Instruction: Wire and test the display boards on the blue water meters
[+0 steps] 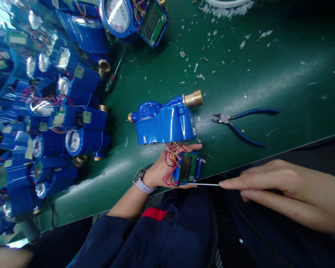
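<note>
My left hand [158, 169] is closed around a small display module [187, 167], a blue frame with a green circuit board and a grey screen. Red, yellow and black wires [171, 158] run from it to a blue water meter [164, 123] lying on its side, with brass threaded ends. My right hand [273, 186] grips a screwdriver by its thin shaft [208, 184]; the handle is hidden in the hand. The shaft's tip reaches the module's near corner, by a screw. Blue-handled cutting pliers [226, 119] lie right of the meter, jaws apart.
Many blue meters [83, 126] crowd the left side of the green table [240, 74]. Another meter with a display [153, 22] stands at the back, near a second screwdriver [111, 82]. White scraps [199, 76] are scattered about. Another person's blurred hand [9, 257] shows at lower left.
</note>
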Tool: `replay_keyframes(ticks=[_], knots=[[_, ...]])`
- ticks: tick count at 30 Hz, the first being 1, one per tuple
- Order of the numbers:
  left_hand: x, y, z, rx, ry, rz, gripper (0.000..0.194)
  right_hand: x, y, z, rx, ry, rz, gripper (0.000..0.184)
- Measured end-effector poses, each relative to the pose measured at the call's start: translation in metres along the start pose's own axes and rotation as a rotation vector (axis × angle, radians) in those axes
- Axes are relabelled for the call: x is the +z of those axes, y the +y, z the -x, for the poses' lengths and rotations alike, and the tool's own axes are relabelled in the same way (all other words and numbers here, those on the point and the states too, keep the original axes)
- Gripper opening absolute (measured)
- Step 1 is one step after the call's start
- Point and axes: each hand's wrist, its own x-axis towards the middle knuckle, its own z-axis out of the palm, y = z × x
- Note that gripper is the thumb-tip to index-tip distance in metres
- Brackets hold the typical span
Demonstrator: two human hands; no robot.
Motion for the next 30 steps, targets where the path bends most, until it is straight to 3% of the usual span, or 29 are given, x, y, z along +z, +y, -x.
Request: replay_keyframes(ticks=[6,11,17,23,27,30], knots=[[-0.004,0.005,-0.002,0.039,-0.048,-0.052,0.092,-0.004,0.006,-0.003,0.101,-0.045,-0.087,0.030],[-0.003,0.002,-0.002,0.038,-0.014,-0.068,0.092,-0.003,0.006,-0.007,0.145,-0.078,-0.126,0.029],[-0.001,0.000,-0.003,-0.038,-0.054,-0.023,0.075,-0.003,-0.005,-0.011,-0.029,0.016,0.045,0.035],[0.000,0.002,-0.004,-0.035,0.002,-0.021,0.069,0.016,-0.014,0.009,-0.146,0.092,0.459,0.062],[-0.001,0.003,-0.004,-0.069,0.003,-0.014,0.069,0.020,-0.018,0.009,-0.077,0.073,0.321,0.053],[-0.001,0.003,-0.004,-0.076,0.005,0.000,0.069,0.018,-0.017,0.005,-0.114,0.078,0.255,0.044]])
